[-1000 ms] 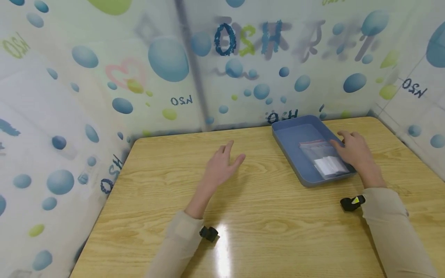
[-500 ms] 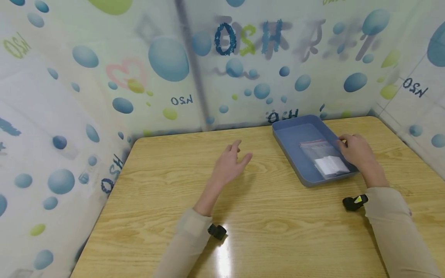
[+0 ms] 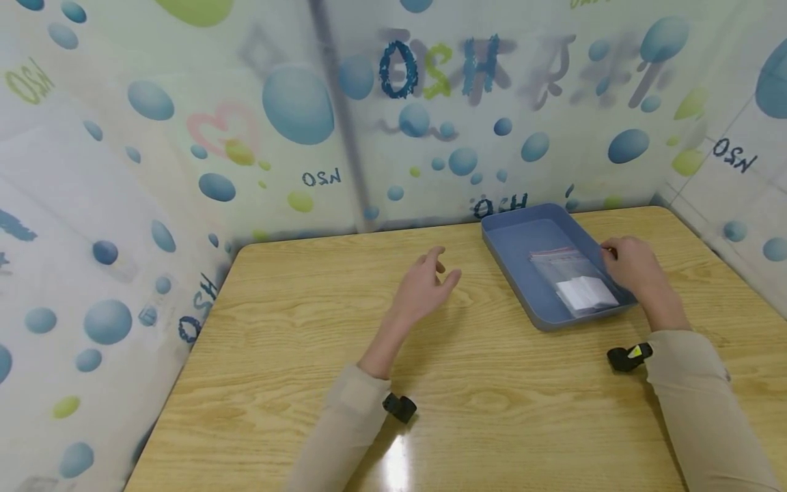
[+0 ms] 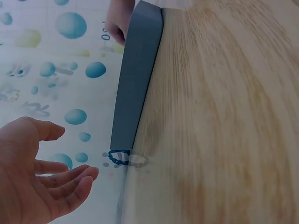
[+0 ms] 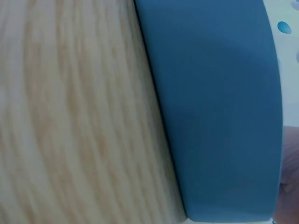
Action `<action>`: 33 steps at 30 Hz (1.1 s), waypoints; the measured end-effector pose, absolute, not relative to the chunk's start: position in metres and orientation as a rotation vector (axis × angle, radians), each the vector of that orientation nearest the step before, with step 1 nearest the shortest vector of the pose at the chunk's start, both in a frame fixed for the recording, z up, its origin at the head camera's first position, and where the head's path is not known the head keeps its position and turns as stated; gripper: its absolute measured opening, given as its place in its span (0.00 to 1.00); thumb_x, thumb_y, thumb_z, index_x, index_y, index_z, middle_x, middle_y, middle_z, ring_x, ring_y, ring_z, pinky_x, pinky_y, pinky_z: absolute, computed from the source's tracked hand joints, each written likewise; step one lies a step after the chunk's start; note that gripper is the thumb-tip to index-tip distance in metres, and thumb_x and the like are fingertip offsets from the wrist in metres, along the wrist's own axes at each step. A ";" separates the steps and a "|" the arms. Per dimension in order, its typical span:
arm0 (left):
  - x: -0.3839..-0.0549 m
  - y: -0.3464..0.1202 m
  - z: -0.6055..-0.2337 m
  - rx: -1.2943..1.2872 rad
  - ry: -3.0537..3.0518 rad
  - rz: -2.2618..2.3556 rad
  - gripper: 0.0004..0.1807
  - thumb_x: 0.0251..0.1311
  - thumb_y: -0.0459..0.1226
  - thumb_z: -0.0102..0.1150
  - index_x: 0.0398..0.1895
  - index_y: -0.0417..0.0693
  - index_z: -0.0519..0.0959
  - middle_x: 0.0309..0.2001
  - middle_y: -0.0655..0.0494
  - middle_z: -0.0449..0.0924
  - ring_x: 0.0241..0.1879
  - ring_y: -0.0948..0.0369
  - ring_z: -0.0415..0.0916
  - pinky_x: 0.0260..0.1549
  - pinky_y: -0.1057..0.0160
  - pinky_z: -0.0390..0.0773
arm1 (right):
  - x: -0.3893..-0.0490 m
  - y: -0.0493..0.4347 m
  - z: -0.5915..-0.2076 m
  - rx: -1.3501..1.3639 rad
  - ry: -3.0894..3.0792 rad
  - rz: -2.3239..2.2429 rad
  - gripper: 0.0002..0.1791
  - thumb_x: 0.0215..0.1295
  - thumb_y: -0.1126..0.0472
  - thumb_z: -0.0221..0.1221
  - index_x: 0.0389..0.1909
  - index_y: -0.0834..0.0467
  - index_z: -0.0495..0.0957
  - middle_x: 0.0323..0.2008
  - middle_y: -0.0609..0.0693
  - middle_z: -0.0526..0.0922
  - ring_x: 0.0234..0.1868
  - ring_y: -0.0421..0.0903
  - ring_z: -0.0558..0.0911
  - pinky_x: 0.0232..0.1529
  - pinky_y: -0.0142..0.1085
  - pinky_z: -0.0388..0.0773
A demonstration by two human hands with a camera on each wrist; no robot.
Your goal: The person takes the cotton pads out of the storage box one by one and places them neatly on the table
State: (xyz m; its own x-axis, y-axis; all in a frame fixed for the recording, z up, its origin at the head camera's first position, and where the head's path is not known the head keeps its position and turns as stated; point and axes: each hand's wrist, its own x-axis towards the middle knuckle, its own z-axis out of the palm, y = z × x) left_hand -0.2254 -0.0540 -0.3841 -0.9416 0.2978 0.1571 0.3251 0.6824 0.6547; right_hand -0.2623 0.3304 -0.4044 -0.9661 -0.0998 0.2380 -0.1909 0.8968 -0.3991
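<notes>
A blue-grey rectangular tray stands at the back right of the table. Inside it lies a clear zip bag with a red line along its top and white pieces in it. My right hand grips the tray's right rim with curled fingers; the fingertips are partly hidden. Left of the tray, my left hand hovers above the wood, holding nothing, its fingers loosely bent and thumb spread. In the left wrist view, that hand is apart from the tray's side wall.
The wooden table extends in front of and left of the tray. Behind it hangs a patterned sheet with blue and green spots, which also covers both sides. Small black cameras sit on both wrists.
My left hand has moved rightward, closer to the tray. My right hand has shifted slightly right, and its fingers have closed on the tray's rim. The tray and bag look unmoved.
</notes>
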 end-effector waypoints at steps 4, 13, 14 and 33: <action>-0.227 -0.046 -0.383 -0.546 -2.839 -1.136 0.32 0.74 0.48 0.53 0.73 0.40 0.64 0.49 0.45 0.81 0.40 0.55 0.79 0.38 0.58 0.79 | -0.263 0.332 -0.404 0.232 -2.842 0.645 0.13 0.70 0.72 0.52 0.45 0.81 0.76 0.37 0.75 0.79 0.36 0.66 0.77 0.38 0.59 0.73; -0.230 -0.024 -0.381 -0.624 -2.784 -1.260 0.28 0.74 0.44 0.54 0.70 0.39 0.68 0.44 0.49 0.82 0.36 0.60 0.78 0.36 0.64 0.78 | -0.263 0.328 -0.404 0.228 -2.846 0.648 0.13 0.70 0.71 0.53 0.45 0.80 0.77 0.37 0.74 0.80 0.34 0.63 0.78 0.37 0.58 0.73; -0.229 -0.022 -0.381 -0.631 -2.776 -1.281 0.27 0.74 0.44 0.54 0.70 0.39 0.69 0.43 0.50 0.82 0.36 0.60 0.77 0.37 0.65 0.78 | -0.263 0.328 -0.404 0.225 -2.848 0.649 0.13 0.71 0.71 0.53 0.45 0.80 0.77 0.37 0.73 0.81 0.34 0.63 0.78 0.37 0.57 0.73; -0.228 0.021 -0.376 -0.646 -2.639 -1.597 0.16 0.72 0.38 0.58 0.57 0.39 0.77 0.37 0.53 0.81 0.35 0.64 0.78 0.32 0.72 0.76 | -0.260 0.330 -0.406 0.167 -2.841 0.690 0.15 0.72 0.69 0.53 0.47 0.80 0.77 0.39 0.74 0.80 0.38 0.67 0.79 0.39 0.60 0.74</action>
